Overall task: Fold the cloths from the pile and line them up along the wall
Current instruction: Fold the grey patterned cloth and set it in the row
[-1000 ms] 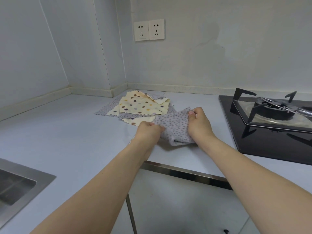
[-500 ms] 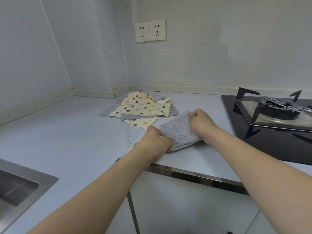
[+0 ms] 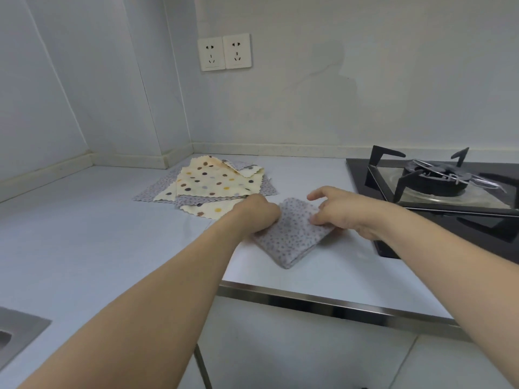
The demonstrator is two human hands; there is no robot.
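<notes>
Pressing down the small grey cloth with dark dots [image 3: 292, 234], folded to a thick square near the front edge of the pale countertop [image 3: 84, 234], beside the black gas hob [image 3: 438, 192]: left hand [image 3: 259, 213] curled on its left edge, right hand [image 3: 341, 211] pinching the right corner, other fingers loosely spread. Worth squaring the layers and flattening the crease before carrying it toward the back edge, past the unfolded pile of cream and grey dotted cloths [image 3: 213, 183].

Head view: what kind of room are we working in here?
Most likely a home kitchen: a gas hob set in the countertop, a steel sink corner at left, wall sockets above.
</notes>
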